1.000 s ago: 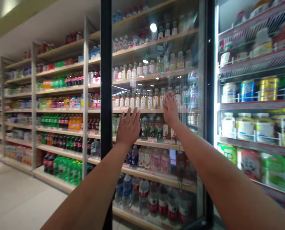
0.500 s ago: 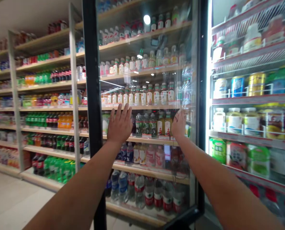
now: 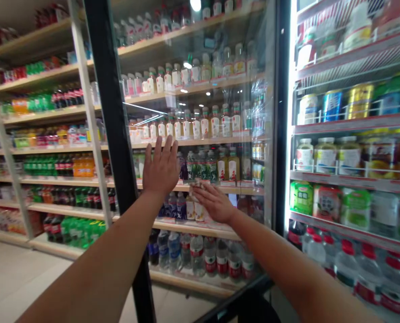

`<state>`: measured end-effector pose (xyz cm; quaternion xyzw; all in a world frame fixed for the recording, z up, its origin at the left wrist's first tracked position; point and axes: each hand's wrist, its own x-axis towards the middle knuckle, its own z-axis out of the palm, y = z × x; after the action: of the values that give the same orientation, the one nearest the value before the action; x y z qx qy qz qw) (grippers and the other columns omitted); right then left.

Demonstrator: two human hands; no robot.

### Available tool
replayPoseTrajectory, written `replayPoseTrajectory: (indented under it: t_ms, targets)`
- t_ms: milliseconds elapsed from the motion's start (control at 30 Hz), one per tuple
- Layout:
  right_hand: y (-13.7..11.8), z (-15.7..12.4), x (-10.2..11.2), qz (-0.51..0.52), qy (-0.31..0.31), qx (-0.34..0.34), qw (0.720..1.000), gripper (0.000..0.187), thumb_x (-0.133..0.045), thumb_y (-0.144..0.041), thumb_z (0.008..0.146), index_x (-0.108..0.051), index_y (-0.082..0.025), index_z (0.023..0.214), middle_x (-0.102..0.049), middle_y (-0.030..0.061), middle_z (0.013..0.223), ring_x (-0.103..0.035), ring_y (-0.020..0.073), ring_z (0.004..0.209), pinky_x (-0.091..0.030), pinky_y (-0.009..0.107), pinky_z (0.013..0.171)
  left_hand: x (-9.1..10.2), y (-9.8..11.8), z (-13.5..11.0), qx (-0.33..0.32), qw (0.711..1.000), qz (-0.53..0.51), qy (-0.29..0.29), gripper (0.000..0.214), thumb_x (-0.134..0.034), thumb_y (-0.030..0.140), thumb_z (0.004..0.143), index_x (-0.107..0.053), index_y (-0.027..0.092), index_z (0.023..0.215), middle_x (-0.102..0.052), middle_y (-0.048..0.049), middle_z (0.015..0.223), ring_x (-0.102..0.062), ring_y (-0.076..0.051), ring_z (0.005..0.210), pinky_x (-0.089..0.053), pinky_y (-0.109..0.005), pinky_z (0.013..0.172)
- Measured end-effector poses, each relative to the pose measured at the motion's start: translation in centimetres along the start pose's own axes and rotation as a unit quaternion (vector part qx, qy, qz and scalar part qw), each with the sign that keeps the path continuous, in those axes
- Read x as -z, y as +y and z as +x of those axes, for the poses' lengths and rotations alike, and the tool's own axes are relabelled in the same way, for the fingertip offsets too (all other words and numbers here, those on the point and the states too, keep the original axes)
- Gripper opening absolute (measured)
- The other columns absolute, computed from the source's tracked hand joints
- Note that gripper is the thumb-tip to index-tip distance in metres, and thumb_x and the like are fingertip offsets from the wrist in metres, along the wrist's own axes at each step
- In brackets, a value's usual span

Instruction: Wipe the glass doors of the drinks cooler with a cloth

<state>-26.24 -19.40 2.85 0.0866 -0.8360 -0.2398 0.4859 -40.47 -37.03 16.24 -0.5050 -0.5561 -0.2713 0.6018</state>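
A glass cooler door (image 3: 193, 101) in a black frame stands swung out in front of me. My left hand (image 3: 161, 168) rests against the glass on the left, palm forward and fingers spread, holding nothing. Lower and to its right, my right hand (image 3: 215, 202) is at the glass, its fingers pressed over a crumpled pale cloth (image 3: 197, 183). Most of the cloth is hidden under the fingers and looks blurred. Through the pane, rows of bottled drinks (image 3: 204, 123) show behind both hands.
On the right, the lit cooler (image 3: 341, 175) holds cans, bottles and jars on wire-fronted shelves. Wooden shelves (image 3: 56, 181) of soft drinks run along the left. The door's black left frame (image 3: 110, 112) stands upright beside my left arm. Pale floor tiles (image 3: 4, 273) lie lower left.
My right hand has swept left and down across the glass, from near the door's right side toward my left hand. My left hand stays spread on the pane. The view has shifted slightly.
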Motion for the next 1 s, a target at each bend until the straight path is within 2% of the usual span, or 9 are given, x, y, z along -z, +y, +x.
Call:
replayPoseTrajectory:
  t_ms: [167,333,467,567,633,700,767,867,1000]
  targets:
    - [6.6,0.4,2.4,-0.010,0.110,-0.115,0.987,0.052,-0.040,-0.023,0.102,-0.041,-0.025,0.154,-0.050,0.0062,0.154,-0.021,0.0210,0.155,-0.027,0.050,0.125,-0.1,-0.1,-0.1,0.011,1.000,-0.017,-0.011,0.062,-0.044,0.026,0.098,-0.030,0.019,0.158,-0.029,-0.0095,0.165,-0.014,-0.030,0.155,-0.009,-0.057,0.127]
    - [13.4,0.0,5.4,-0.021,0.144,-0.252,0.957,0.054,-0.033,-0.036,0.104,-0.037,-0.023,0.155,-0.040,0.0075,0.161,-0.024,0.0211,0.154,-0.021,0.052,0.127,0.0,-0.1,-0.1,0.014,0.999,-0.017,-0.026,0.063,-0.045,0.025,0.097,-0.029,0.018,0.158,-0.027,-0.0103,0.165,-0.013,-0.031,0.155,-0.008,-0.058,0.127]
    - [17.5,-1.0,6.6,0.004,0.189,-0.371,0.909,0.058,-0.038,-0.038,0.100,-0.037,-0.018,0.155,-0.036,0.0117,0.162,-0.023,0.0247,0.155,-0.018,0.056,0.127,0.3,0.1,-0.1,0.017,0.999,-0.027,-0.028,0.066,-0.048,0.023,0.095,-0.030,0.018,0.158,-0.026,-0.0100,0.165,-0.013,-0.031,0.155,-0.009,-0.058,0.128]
    - [18.9,-0.6,6.5,0.011,0.228,-0.457,0.860,0.059,-0.038,-0.033,0.097,-0.041,-0.012,0.152,-0.039,0.0172,0.159,-0.026,0.0296,0.153,-0.016,0.061,0.125,0.5,0.3,-0.1,0.014,0.999,-0.022,-0.024,0.062,-0.046,0.023,0.096,-0.033,0.016,0.156,-0.028,-0.0106,0.165,-0.013,-0.031,0.155,-0.010,-0.058,0.127]
    - [18.3,0.5,5.9,-0.001,0.245,-0.467,0.849,0.058,-0.035,-0.030,0.097,-0.042,-0.011,0.151,-0.040,0.0185,0.158,-0.026,0.0311,0.152,-0.012,0.065,0.124,0.5,0.3,-0.1,0.013,1.000,-0.019,-0.022,0.059,-0.044,0.022,0.097,-0.034,0.015,0.155,-0.029,-0.0109,0.164,-0.013,-0.031,0.155,-0.010,-0.058,0.127]
    - [16.3,2.1,4.9,-0.011,0.250,-0.450,0.857,0.057,-0.031,-0.029,0.098,-0.040,-0.013,0.152,-0.039,0.0166,0.159,-0.024,0.0295,0.153,-0.010,0.066,0.124,0.4,0.3,-0.1,0.013,0.999,-0.023,-0.020,0.060,-0.044,0.022,0.097,-0.034,0.015,0.155,-0.029,-0.0106,0.165,-0.013,-0.030,0.155,-0.010,-0.058,0.127]
    - [12.9,3.7,3.6,-0.013,0.241,-0.419,0.876,0.057,-0.030,-0.031,0.099,-0.038,-0.016,0.154,-0.036,0.0128,0.161,-0.019,0.0260,0.155,-0.015,0.061,0.126,0.4,0.2,-0.1,0.013,0.999,-0.031,-0.023,0.061,-0.045,0.022,0.096,-0.033,0.016,0.156,-0.028,-0.0104,0.165,-0.013,-0.031,0.155,-0.009,-0.058,0.127]
    - [6.3,5.0,1.6,-0.018,0.202,-0.311,0.929,0.056,-0.030,-0.031,0.102,-0.034,-0.019,0.157,-0.039,0.0090,0.161,-0.012,0.0234,0.157,-0.021,0.055,0.127,0.4,0.2,-0.1,0.020,0.998,-0.047,-0.027,0.063,-0.046,0.022,0.095,-0.031,0.016,0.157,-0.028,-0.0100,0.165,-0.013,-0.031,0.155,-0.009,-0.058,0.128]
    - [-1.0,3.8,-0.2,-0.004,0.125,-0.194,0.973,0.056,-0.036,-0.024,0.101,-0.035,-0.022,0.157,-0.044,0.0062,0.158,-0.009,0.0228,0.157,-0.022,0.053,0.127,0.3,0.2,-0.1,0.025,0.997,-0.065,-0.024,0.068,-0.048,0.021,0.093,-0.029,0.019,0.158,-0.028,-0.0087,0.165,-0.013,-0.030,0.156,-0.006,-0.057,0.128]
